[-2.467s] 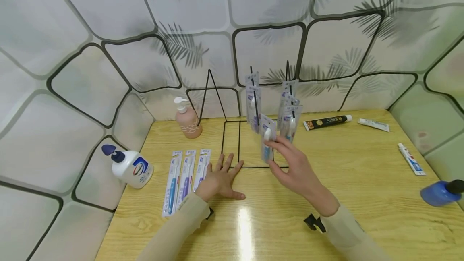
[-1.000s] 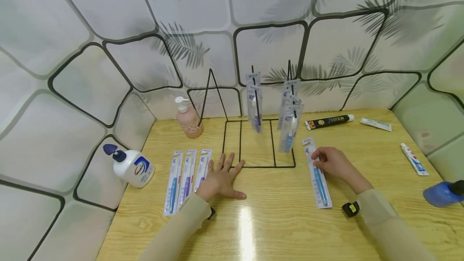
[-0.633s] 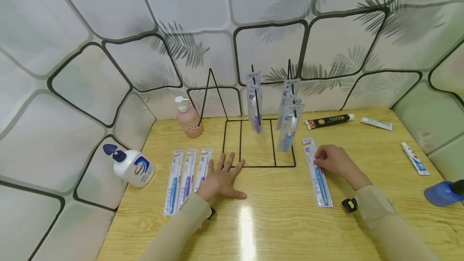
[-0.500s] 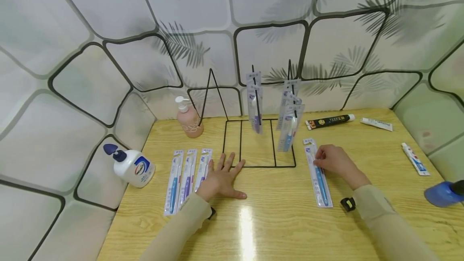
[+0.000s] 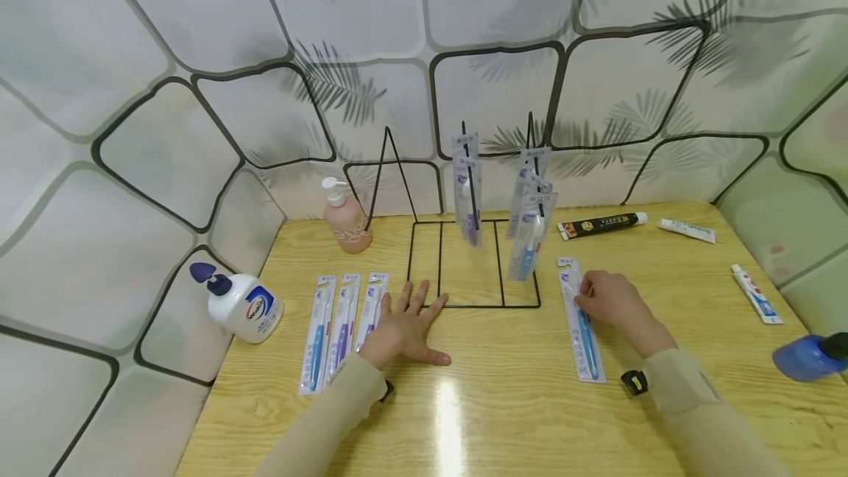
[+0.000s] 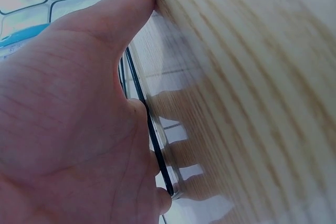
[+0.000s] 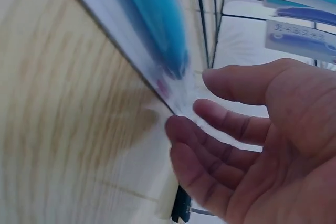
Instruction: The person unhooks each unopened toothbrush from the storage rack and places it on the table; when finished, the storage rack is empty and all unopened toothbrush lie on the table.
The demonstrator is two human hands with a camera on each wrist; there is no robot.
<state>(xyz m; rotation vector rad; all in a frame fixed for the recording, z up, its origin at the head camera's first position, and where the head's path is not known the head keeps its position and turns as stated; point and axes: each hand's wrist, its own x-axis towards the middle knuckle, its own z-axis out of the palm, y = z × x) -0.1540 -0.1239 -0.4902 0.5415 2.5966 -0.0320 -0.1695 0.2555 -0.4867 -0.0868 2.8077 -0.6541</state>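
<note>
A packaged toothbrush with a blue handle (image 5: 586, 337) lies on the table right of the black wire rack (image 5: 486, 306). My right hand (image 5: 616, 308) holds this pack near its upper half by the edge, fingers and thumb bent. In the right wrist view, the right hand (image 7: 252, 135) is close against the clear pack (image 7: 157, 30). My left hand (image 5: 404, 330) rests with fingers spread, fingertips over the rack's front wire. Beside it lie a blue packaged toothbrush (image 5: 316, 337) and two purple ones (image 5: 342, 330), one partly hidden by that hand.
Packaged toothbrushes hang on the rack's middle hook (image 5: 467, 193) and right hook (image 5: 532, 230); its left hook (image 5: 379, 175) is bare. Pump bottles (image 5: 347, 225) (image 5: 245, 309) stand left. Toothpaste tubes (image 5: 603, 224) (image 5: 687, 230) (image 5: 757, 294) and a blue bottle (image 5: 804, 357) lie right.
My right hand has carried the blue packaged toothbrush from in front of the rack's middle hook to the table on the right. Lately the pack has turned slightly. The left hand stays put.
</note>
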